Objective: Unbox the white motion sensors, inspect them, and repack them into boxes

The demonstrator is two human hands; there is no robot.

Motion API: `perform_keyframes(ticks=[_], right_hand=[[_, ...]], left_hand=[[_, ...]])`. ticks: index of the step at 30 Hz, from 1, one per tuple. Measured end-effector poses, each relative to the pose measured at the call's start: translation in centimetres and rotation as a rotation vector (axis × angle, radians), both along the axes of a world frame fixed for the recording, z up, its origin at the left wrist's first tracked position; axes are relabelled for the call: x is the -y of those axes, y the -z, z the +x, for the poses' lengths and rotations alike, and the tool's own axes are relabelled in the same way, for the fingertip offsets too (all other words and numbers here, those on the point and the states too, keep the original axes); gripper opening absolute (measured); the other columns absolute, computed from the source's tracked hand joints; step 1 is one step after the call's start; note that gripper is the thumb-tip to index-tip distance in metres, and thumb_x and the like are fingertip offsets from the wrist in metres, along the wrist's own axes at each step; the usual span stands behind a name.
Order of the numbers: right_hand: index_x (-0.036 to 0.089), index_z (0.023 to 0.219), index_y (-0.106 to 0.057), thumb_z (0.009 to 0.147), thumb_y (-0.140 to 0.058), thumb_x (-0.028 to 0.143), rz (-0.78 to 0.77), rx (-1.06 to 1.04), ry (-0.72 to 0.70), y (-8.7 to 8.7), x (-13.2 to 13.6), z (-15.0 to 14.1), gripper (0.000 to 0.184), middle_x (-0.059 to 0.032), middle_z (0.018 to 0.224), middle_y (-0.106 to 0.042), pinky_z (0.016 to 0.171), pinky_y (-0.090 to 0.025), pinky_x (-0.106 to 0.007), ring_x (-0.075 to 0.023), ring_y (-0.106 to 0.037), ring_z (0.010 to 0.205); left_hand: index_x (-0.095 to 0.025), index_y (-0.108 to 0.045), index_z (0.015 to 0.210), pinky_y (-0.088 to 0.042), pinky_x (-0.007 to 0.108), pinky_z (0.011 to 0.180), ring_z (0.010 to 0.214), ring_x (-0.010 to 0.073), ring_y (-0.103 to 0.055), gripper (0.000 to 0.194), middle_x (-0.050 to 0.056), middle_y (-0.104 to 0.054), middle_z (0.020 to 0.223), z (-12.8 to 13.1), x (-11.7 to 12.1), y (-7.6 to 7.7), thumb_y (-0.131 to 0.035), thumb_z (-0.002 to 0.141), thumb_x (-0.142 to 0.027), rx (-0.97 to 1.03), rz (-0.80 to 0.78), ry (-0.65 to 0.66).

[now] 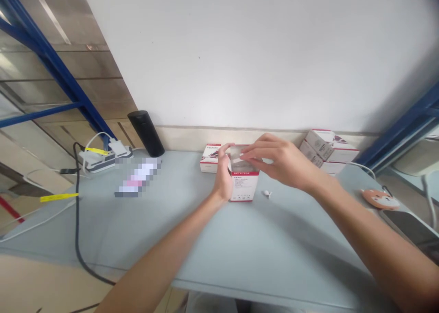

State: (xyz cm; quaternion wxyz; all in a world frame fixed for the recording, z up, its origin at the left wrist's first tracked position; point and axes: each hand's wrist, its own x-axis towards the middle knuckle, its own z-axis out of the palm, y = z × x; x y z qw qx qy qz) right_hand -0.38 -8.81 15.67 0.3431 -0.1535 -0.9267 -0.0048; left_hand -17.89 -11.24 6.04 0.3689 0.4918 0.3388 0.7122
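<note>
An upright white and red cardboard box [244, 188] marked "DETECTOR" stands on the grey-blue table, its top open. My left hand [224, 175] is wrapped round the box's left side, with the thumb and fingers near the upper edge. Over the opening, my right hand [279, 160] has its fingers pinched together at the top of the box. What lies between those fingertips is too small and blurred to make out. A small white piece [267, 193] rests on the table just right of the box.
Behind my left hand lies another white and red box [210, 160]. Several similar boxes [325, 151] are stacked against the wall at right. Leftward are a black cylinder [147, 132], a blurred-out phone-like item [137, 178] and a power strip [106, 160]. An orange and white item [380, 198] sits far right.
</note>
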Motion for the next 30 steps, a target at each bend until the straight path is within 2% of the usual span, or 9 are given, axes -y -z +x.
perform_keyframes(ticks=[7,11,16,20,23,25,26,28,30], right_hand=[[0.023,0.108,-0.078,0.099,-0.058,0.006,-0.168,-0.012,-0.017,2.1,-0.4,-0.8,0.027,-0.0032,0.119,-0.08,0.093,-0.062,-0.039,-0.0227,-0.073,0.113],[0.025,0.115,-0.077,0.101,-0.058,0.011,-0.234,0.077,-0.026,1.6,-0.1,0.1,0.028,-0.0014,0.129,-0.077,0.098,-0.061,-0.038,-0.0222,-0.072,0.119],[0.026,0.112,-0.078,0.104,-0.056,0.023,-0.256,0.236,0.011,0.7,0.6,0.5,0.024,-0.0038,0.131,-0.074,0.087,-0.062,-0.039,-0.0232,-0.075,0.108],[0.029,0.13,-0.071,0.106,-0.055,0.029,-0.218,0.163,0.008,0.8,0.6,1.0,0.029,-0.0066,0.138,-0.07,0.104,-0.057,-0.041,-0.0257,-0.068,0.125],[0.029,0.136,-0.064,0.104,-0.057,0.027,-0.192,-0.07,0.173,2.3,0.6,2.5,0.033,-0.0095,0.138,-0.066,0.105,-0.055,-0.043,-0.0264,-0.066,0.125],[0.027,0.129,-0.064,0.101,-0.06,0.028,-0.217,-0.164,0.322,4.1,0.7,4.0,0.028,-0.0095,0.123,-0.069,0.09,-0.059,-0.041,-0.0255,-0.07,0.107],[0.027,0.127,-0.064,0.1,-0.063,0.029,-0.268,-0.097,0.339,5.2,0.7,4.8,0.028,-0.0084,0.117,-0.07,0.082,-0.06,-0.04,-0.0244,-0.071,0.098],[0.03,0.121,-0.067,0.099,-0.065,0.031,-0.392,0.2,0.227,7.5,0.6,6.0,0.023,-0.0048,0.117,-0.071,0.072,-0.06,-0.036,-0.02,-0.071,0.084],[0.031,0.116,-0.071,0.099,-0.063,0.026,-0.424,0.327,0.174,9.4,0.2,6.7,0.02,-0.004,0.122,-0.071,0.072,-0.06,-0.035,-0.0192,-0.073,0.084]], left_hand=[[-0.027,-0.059,0.133,-0.047,0.04,0.11,0.125,0.0257,-0.063,0.043,0.005,-0.071,0.127,0.0,0.4,0.3,-0.04,0.102,-0.051,0.091,-0.077,0.0],[-0.027,-0.057,0.133,-0.049,0.042,0.106,0.119,0.0271,-0.067,0.045,0.006,-0.072,0.123,0.1,0.6,0.5,-0.039,0.104,-0.055,0.074,-0.021,0.051],[-0.028,-0.055,0.134,-0.051,0.043,0.101,0.111,0.0267,-0.069,0.046,0.005,-0.074,0.117,0.2,0.7,0.6,-0.036,0.106,-0.06,0.037,-0.073,0.034],[-0.027,-0.056,0.128,-0.048,0.042,0.105,0.12,0.0272,-0.065,0.042,0.005,-0.072,0.119,-0.1,0.5,0.6,-0.035,0.107,-0.056,-0.006,-0.068,-0.008],[-0.028,-0.058,0.126,-0.047,0.04,0.103,0.116,0.0264,-0.064,0.04,0.004,-0.071,0.117,-0.2,0.3,0.9,-0.037,0.107,-0.057,-0.049,-0.038,-0.057],[-0.028,-0.06,0.124,-0.047,0.039,0.1,0.111,0.0258,-0.064,0.041,0.003,-0.07,0.115,-0.1,0.2,1.1,-0.038,0.107,-0.058,-0.076,-0.017,-0.093],[-0.028,-0.061,0.123,-0.047,0.039,0.099,0.11,0.0257,-0.064,0.041,0.003,-0.07,0.115,0.0,0.2,1.2,-0.038,0.107,-0.059,-0.085,-0.007,-0.108],[-0.028,-0.062,0.119,-0.048,0.039,0.099,0.11,0.0256,-0.063,0.041,0.004,-0.069,0.116,0.2,0.2,1.2,-0.038,0.107,-0.059,-0.099,0.011,-0.128],[-0.027,-0.062,0.116,-0.049,0.039,0.097,0.108,0.0257,-0.063,0.042,0.005,-0.068,0.115,0.3,0.4,1.1,-0.036,0.108,-0.059,-0.124,0.03,-0.148]])
